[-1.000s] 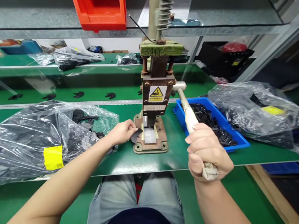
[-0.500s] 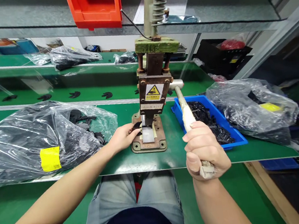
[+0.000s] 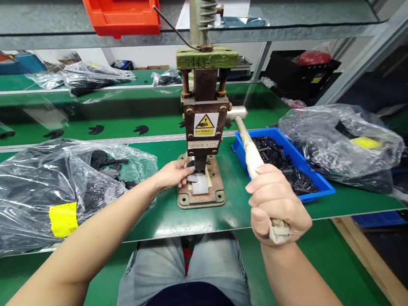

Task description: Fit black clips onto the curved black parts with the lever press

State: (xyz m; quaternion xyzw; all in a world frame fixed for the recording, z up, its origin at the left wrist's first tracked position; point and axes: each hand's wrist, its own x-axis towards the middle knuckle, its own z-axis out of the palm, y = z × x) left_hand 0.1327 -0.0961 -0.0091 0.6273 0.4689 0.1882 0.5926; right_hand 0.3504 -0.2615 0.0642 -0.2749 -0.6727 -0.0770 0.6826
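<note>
A hand-operated press (image 3: 204,123) stands on the green bench, its brown base (image 3: 216,196) flat on the surface. My right hand (image 3: 277,201) is wrapped round the press's lever handle (image 3: 249,145), which is covered in worn pale tape. At the left of the press head, my left hand (image 3: 173,174) pinches a thin dark plastic piece (image 3: 192,178) under the ram. Fingers and press partly hide that piece. A clear block (image 3: 199,186) sits on the base just in front of the ram.
A clear bag of dark parts (image 3: 44,187) lies at left, another clear bag (image 3: 344,145) at right. The blue bin (image 3: 320,191) beside the press holds small black parts. Dark curved pieces (image 3: 96,130) lie spaced along the rear green strip. An orange bin (image 3: 125,26) stands on the shelf above.
My left hand has turned slightly, and the piece it pinches now shows a greyer, tilted face beside the ram. My right hand keeps its grip on the lever. The view has shifted slightly.
</note>
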